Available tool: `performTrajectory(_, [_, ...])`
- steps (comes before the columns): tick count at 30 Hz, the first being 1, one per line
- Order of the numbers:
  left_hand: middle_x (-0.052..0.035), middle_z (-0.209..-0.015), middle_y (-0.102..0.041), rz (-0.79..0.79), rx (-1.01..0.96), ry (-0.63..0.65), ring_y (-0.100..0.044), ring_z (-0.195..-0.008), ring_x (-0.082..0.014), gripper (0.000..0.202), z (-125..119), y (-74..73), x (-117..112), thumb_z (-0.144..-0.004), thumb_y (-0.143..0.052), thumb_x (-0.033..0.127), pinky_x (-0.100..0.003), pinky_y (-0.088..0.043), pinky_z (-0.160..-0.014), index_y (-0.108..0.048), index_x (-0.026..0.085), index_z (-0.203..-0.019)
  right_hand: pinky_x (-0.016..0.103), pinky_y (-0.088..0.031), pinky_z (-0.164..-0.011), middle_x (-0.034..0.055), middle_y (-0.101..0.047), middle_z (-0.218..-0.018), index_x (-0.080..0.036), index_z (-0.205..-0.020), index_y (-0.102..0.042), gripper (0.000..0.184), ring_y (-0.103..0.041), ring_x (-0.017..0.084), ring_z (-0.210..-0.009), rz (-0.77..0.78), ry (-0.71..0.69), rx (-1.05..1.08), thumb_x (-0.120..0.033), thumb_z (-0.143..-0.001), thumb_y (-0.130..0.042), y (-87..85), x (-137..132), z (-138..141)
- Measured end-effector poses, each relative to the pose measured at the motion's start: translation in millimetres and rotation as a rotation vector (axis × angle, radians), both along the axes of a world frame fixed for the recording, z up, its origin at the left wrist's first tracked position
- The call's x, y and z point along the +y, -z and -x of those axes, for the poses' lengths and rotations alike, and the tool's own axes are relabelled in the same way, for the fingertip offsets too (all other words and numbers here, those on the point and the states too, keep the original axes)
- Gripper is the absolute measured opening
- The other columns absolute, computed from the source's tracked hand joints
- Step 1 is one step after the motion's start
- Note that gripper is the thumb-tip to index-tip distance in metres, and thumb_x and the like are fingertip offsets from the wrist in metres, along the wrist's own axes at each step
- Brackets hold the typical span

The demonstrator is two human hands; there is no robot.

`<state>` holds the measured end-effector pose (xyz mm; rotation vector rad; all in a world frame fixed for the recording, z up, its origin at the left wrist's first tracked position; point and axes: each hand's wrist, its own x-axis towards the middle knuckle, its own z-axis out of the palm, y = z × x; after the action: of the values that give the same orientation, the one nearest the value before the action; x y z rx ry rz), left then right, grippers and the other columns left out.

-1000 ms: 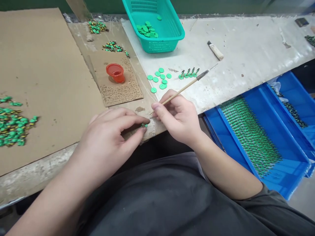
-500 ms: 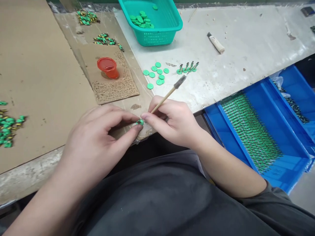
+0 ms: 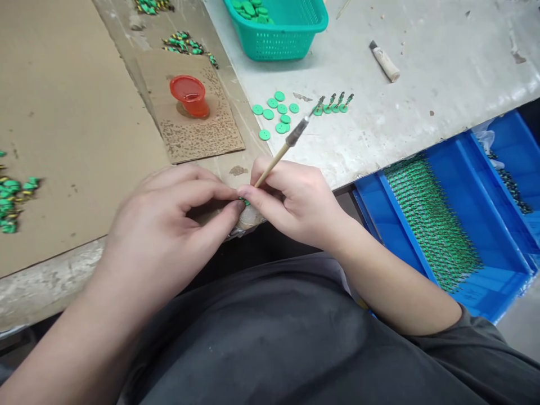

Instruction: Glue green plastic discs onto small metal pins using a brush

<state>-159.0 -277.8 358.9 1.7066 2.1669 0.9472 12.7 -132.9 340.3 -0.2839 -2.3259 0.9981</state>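
My left hand point(image 3: 169, 225) pinches a small green piece point(image 3: 243, 201) between thumb and forefinger at the table's near edge. My right hand point(image 3: 295, 202) meets it fingertip to fingertip, touching the same piece while gripping a thin wooden paintbrush point(image 3: 282, 151) whose dark tip points up and away. Most of the green piece is hidden by my fingers. Just beyond lie several loose green discs point(image 3: 276, 111) and a short row of small standing green figures point(image 3: 333, 104).
A red cup point(image 3: 189, 95) sits on a speckled cardboard piece point(image 3: 198, 135). A teal basket point(image 3: 282, 28) of green discs stands at the back. Painted green pieces point(image 3: 12, 199) lie far left. Blue bins point(image 3: 426, 225) of green parts hang at right. A small tube point(image 3: 385, 53) lies nearby.
The brush has swung upright, its tip moving leftward. My hands have closed together on the green piece, now more hidden. The view has shifted down and slightly left.
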Motion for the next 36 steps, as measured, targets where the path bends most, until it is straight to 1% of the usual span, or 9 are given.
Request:
performTrajectory(7, [0.002, -0.102, -0.078, -0.013, -0.017, 0.022, -0.073, -0.097, -0.0179, 0.02, 0, -0.7, 1, -0.107, -0.066, 0.038, -0.035, -0.053, -0.092, -0.08, 0.029, -0.096, 0.03, -0.055, -0.082, -0.0004, -0.073, -0.09, -0.026, -0.094, -0.061, 0.025, -0.068, 0.017, -0.081, 0.034, -0.01, -0.004, -0.032, -0.118, -0.065, -0.3, -3, 5])
performTrajectory(11, [-0.0006, -0.105, -0.081, 0.016, -0.054, 0.025, -0.075, -0.1, -0.023, 0.024, 5, 2.5, 2, -0.104, -0.063, 0.046, -0.04, -0.056, -0.094, -0.08, 0.032, -0.097, 0.029, -0.055, -0.079, 0.0002, -0.071, -0.085, -0.023, -0.09, -0.063, 0.029, -0.069, 0.016, -0.079, 0.067, 0.041, -0.038, -0.032, -0.117, -0.062, -3.7, -7, -2])
performTrajectory(14, [-0.0018, -0.103, -0.082, 0.077, -0.021, 0.015, -0.076, -0.1, -0.027, 0.034, 12, 7.0, 5, -0.097, -0.064, 0.063, -0.042, -0.057, -0.091, -0.081, 0.034, -0.096, 0.026, -0.055, -0.076, 0.0, -0.071, -0.082, -0.021, -0.089, -0.067, 0.029, -0.069, 0.014, -0.074, 0.102, 0.166, 0.07, -0.032, -0.117, -0.064, -6.2, -13, -19])
performTrajectory(18, [-0.0009, -0.095, -0.085, 0.084, 0.001, 0.01, -0.077, -0.085, -0.0249, 0.038, 15, 1.4, 18, -0.094, -0.063, 0.068, -0.037, -0.058, -0.075, -0.082, 0.035, -0.092, 0.026, -0.055, -0.072, 0.0004, -0.072, -0.078, -0.023, -0.085, -0.069, 0.028, -0.069, 0.014, -0.068, 0.119, 0.379, 0.14, -0.031, -0.112, -0.07, -10.0, -16, -53])
performTrajectory(22, [0.0014, -0.092, -0.084, 0.137, -0.002, 0.013, -0.075, -0.078, -0.0222, 0.039, 2, -18.8, 65, -0.093, -0.066, 0.067, -0.035, -0.059, -0.072, -0.086, 0.035, -0.098, 0.027, -0.054, -0.07, 0.0011, -0.075, -0.077, -0.023, -0.085, -0.071, 0.025, -0.071, 0.016, -0.068, 0.143, 0.47, 0.161, -0.027, -0.11, -0.071, -13.1, -10, -83])
performTrajectory(26, [-0.0042, -0.115, -0.082, 0.066, 0.143, 0.008, -0.075, -0.117, -0.028, 0.032, -11, -28.3, 143, -0.098, -0.066, 0.053, -0.041, -0.059, -0.108, -0.086, 0.03, -0.107, 0.026, -0.054, -0.068, 0.0012, -0.075, -0.077, -0.023, -0.085, -0.072, 0.025, -0.07, 0.015, -0.068, 0.172, 0.511, 0.19, -0.027, -0.11, -0.07, -12.0, -2, -98])
performTrajectory(29, [-0.0077, -0.122, -0.079, 0.097, 0.233, 0.003, -0.072, -0.123, -0.0283, 0.032, -12, -23.1, 187, -0.102, -0.075, 0.052, -0.051, -0.057, -0.117, -0.082, 0.023, -0.112, 0.025, -0.054, -0.067, 0.0011, -0.075, -0.077, -0.022, -0.084, -0.073, 0.026, -0.07, 0.014, -0.067, 0.184, 0.508, 0.205, -0.028, -0.11, -0.07, -11.8, 2, -104])
performTrajectory(32, [-0.0078, -0.124, -0.078, 0.149, 0.289, 0.023, -0.074, -0.119, -0.0254, 0.037, -9, -13.5, 205, -0.105, -0.078, 0.055, -0.053, -0.061, -0.113, -0.077, 0.02, -0.118, 0.025, -0.055, -0.068, 0.001, -0.075, -0.076, -0.022, -0.084, -0.074, 0.027, -0.07, 0.014, -0.067, 0.195, 0.509, 0.215, -0.028, -0.11, -0.07, -11.2, 4, -110])
performTrajectory(36, [-0.0086, -0.131, -0.078, 0.176, 0.334, 0.023, -0.075, -0.12, -0.0251, 0.037, -8, -4.0, 209, -0.107, -0.077, 0.052, -0.051, -0.064, -0.111, -0.076, 0.02, -0.124, 0.024, -0.054, -0.066, 0.0015, -0.075, -0.077, -0.022, -0.084, -0.074, 0.027, -0.07, 0.015, -0.067, 0.216, 0.511, 0.217, -0.027, -0.11, -0.069, -8.3, 8, -115])
